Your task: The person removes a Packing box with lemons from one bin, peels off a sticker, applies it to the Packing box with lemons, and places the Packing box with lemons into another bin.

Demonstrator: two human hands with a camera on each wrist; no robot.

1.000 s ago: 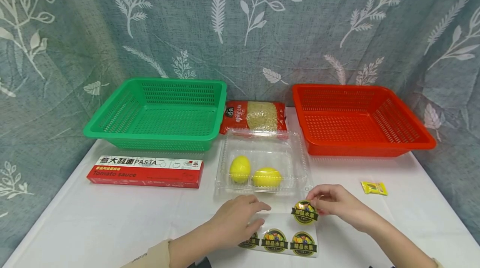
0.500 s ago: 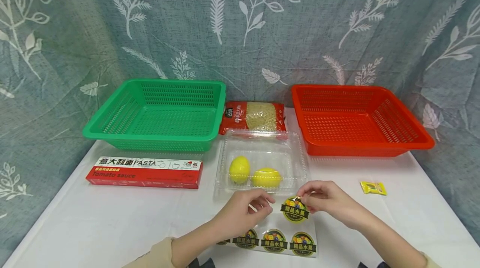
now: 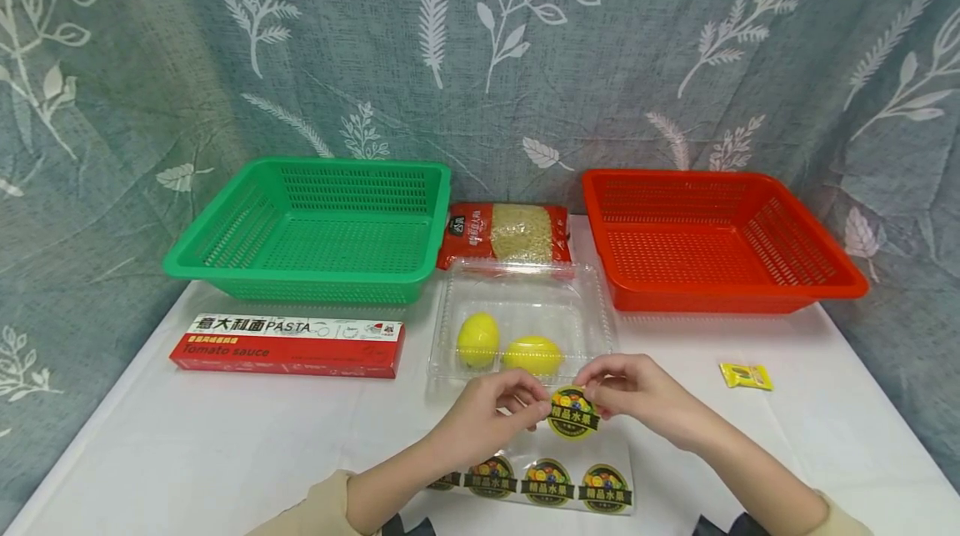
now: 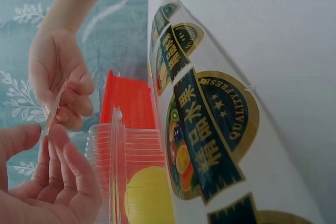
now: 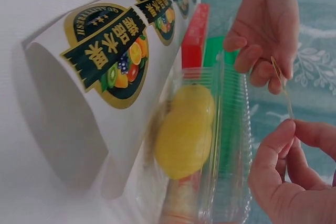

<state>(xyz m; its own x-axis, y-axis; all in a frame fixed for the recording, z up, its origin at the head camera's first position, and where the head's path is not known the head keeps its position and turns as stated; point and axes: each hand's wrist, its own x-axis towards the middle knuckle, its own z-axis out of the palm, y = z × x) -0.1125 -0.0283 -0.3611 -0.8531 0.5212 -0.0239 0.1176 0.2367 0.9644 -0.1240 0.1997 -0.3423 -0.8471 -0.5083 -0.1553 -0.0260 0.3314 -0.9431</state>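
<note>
A round fruit sticker [image 3: 573, 413] with a dark banner is held up between both hands, above the sticker sheet [image 3: 540, 446]. My right hand [image 3: 637, 398] pinches its right edge between thumb and fingertips. At its left edge, the thumb and forefinger of my left hand [image 3: 495, 415] close on the rim; the left wrist view shows the sticker edge-on [image 4: 54, 109] between the two hands. Several more stickers remain on the sheet's near row. Just behind the hands is a clear plastic clamshell box [image 3: 442, 328] with two yellow lemons [image 3: 478, 340], [image 3: 533, 355] inside.
A green basket [image 3: 322, 286] stands at the back left, a red basket [image 3: 712, 300] at the back right. Between them lies a red bag of pasta [image 3: 521, 232]. A pasta box [image 3: 288, 350] lies on the left, a small yellow packet [image 3: 746, 376] on the right.
My right hand has carried the sticker leftward and up off the sheet. My left hand has lifted off the sheet area and brought its thumb and forefinger to the sticker's left edge.
</note>
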